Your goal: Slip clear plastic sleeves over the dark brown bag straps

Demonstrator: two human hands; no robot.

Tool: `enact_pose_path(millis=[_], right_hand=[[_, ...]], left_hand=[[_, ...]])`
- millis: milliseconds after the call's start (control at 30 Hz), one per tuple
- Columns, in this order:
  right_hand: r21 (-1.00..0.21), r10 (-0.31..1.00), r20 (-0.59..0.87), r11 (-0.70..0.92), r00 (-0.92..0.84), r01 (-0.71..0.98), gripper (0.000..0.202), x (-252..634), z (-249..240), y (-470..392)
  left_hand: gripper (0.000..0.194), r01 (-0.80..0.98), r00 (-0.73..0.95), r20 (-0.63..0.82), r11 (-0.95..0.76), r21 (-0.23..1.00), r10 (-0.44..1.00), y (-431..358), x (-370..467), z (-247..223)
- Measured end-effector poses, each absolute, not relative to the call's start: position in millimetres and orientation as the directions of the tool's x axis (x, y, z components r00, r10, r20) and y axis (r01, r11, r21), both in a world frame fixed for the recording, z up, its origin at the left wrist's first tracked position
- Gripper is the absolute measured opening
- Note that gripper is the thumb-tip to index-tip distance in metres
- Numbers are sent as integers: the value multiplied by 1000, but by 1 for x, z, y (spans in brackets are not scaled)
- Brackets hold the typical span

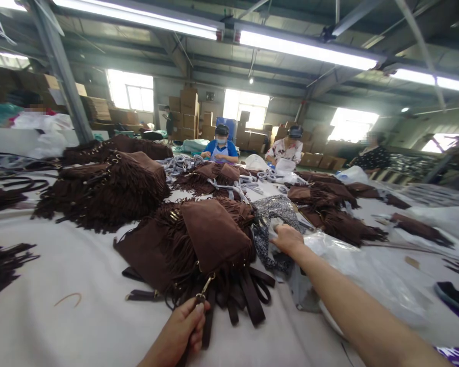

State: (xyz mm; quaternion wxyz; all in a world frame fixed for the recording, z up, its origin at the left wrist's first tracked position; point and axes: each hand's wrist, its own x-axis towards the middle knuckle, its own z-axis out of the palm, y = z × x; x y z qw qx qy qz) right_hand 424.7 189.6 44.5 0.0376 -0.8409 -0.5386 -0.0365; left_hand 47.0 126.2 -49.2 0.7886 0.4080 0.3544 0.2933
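My left hand [187,323] is closed around a dark brown strap, just below its gold-coloured swivel clasp [207,286]. Directly beyond it lies a pile of brown fringed bags [218,234], with several strap ends [252,298] hanging out toward me. My right hand [288,239] reaches to the right of that pile, over a black-and-white speckled, crumpled piece [265,239]. Its fingers are closed at a whitish bit there, and what they grip is not clear.
More fringed bags are heaped at left [110,188] and right [329,209]. Clear plastic bags [367,270] lie beside my right forearm. Wrapped grey straps [183,164] sit farther back. Two people [222,145] work across the white-covered table [80,326]. A thin orange strip lies at left.
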Motion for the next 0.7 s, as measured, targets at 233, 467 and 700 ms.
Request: enact_pose_path(millis=[233,467,700], right_hand=[[-66,886,-27,-465,464,883,24,459,33,211],[-278,884,59,-432,464,858,21,477,42,198],[-726,749,200,-320,632,609,30,466,52,164]], left_hand=[[40,-177,592,-350,540,823,726,128,46,-55],[42,-172,583,-352,535,827,732,130,46,-61],[48,-169,558,-324,488,857,764,128,47,-53]])
